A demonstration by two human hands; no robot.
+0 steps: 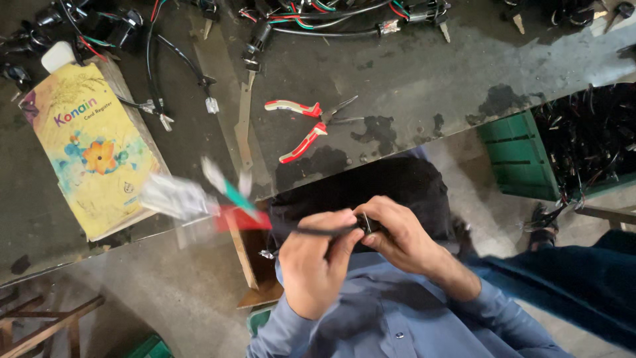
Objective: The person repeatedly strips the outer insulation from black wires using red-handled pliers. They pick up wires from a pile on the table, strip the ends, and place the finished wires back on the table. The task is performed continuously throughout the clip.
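Note:
My left hand [317, 260] and my right hand [396, 233] meet just below the table's edge, in front of my blue shirt. Together they pinch a thin black cable [318, 231] that ends in a small black connector [368, 224] at my right fingertips. The cable's other end swings out to the left as a blurred bundle of red, green and white wires with a pale plug [199, 197]. Pliers with red and white handles [306, 124] lie on the dark table [411, 73], apart from both hands.
A yellow booklet with a flower picture [93, 149] lies at the table's left. Several black wire harnesses [318, 16] sprawl along the far side. A green crate [520, 159] full of black wired parts stands on the floor at right. A brown cardboard box [248, 265] sits below the table edge.

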